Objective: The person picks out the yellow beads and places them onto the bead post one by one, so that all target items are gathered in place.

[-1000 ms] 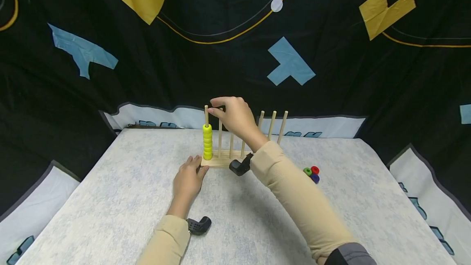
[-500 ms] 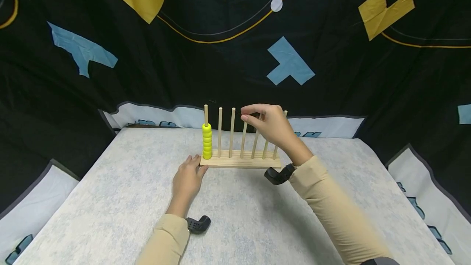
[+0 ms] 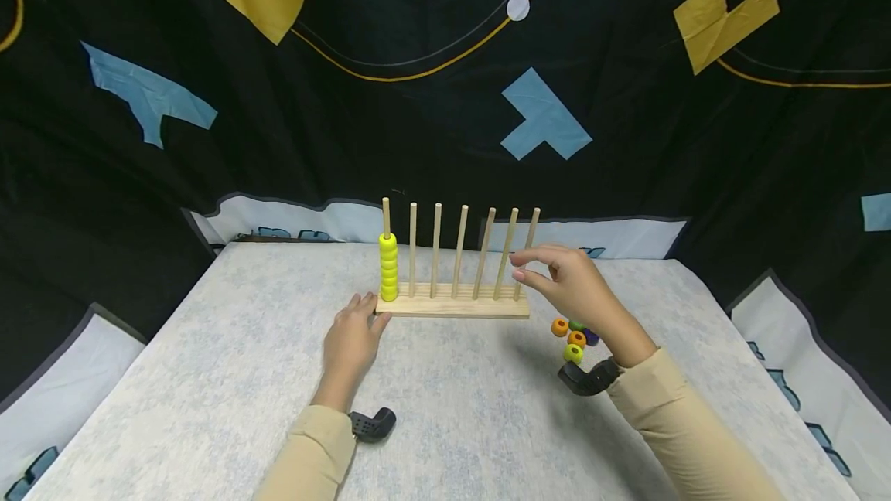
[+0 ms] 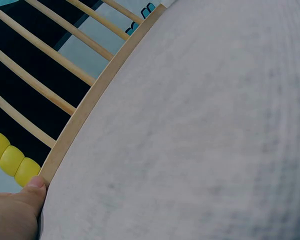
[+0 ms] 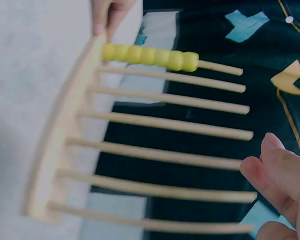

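Note:
A wooden peg abacus stands on the table, its upright pegs rising from a flat base. Its leftmost peg carries a stack of several yellow beads; the other pegs are bare. My left hand holds the left end of the base, the thumb on its front edge, also seen in the left wrist view. My right hand hovers at the right end of the pegs, thumb and forefinger bent towards each other with a gap and nothing between them. In the right wrist view its fingertips appear near the peg tips.
Several loose beads lie on the table right of the abacus, below my right hand: orange, green, purple and yellow. My right hand and wrist may hide more. A black cloth hangs behind the table.
My right hand has moved from the yellow-beaded peg rightwards and down past the other pegs. Orange and yellow loose beads now show below it. The left hand stays at the base.

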`<state>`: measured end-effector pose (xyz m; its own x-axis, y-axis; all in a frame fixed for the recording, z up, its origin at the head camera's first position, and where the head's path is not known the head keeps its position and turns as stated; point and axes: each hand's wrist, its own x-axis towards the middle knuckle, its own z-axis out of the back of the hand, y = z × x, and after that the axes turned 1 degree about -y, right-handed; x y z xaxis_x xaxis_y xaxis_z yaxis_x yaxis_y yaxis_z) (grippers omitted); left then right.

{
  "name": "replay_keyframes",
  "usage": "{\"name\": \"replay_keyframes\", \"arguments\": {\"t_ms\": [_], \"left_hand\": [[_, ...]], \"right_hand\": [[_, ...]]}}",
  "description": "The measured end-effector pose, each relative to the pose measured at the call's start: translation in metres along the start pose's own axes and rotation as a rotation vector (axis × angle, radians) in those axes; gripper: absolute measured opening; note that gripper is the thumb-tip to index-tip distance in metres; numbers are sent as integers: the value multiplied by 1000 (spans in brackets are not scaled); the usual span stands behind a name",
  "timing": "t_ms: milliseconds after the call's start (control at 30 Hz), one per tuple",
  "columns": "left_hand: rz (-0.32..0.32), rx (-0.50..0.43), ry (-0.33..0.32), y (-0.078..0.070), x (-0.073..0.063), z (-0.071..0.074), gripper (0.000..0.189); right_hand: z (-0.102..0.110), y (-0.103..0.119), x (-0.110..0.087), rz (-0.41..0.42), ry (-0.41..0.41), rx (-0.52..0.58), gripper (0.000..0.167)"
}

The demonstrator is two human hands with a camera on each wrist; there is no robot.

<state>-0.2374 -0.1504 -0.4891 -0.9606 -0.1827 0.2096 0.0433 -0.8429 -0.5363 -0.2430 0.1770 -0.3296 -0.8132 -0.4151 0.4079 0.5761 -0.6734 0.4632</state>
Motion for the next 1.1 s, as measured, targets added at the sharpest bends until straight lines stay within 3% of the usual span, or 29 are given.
{"name": "replay_keyframes", "arguments": {"t_ms": [367,600,833,1100], "left_hand": [[-8,0,8,0,1,1,57],[-8,2,15,0,2,1,57],[-5,-1,16,0,2,-1,57],[-5,-2,12,1,2,-2,57]], "right_hand": [[-19,-52,-65,-180,52,3,24],[-24,-88,-100,-271,100,-67,31],[-26,-104,-117,-309,127,-87,36],[-30,-106,-119,-319,134,-116,39]]}}
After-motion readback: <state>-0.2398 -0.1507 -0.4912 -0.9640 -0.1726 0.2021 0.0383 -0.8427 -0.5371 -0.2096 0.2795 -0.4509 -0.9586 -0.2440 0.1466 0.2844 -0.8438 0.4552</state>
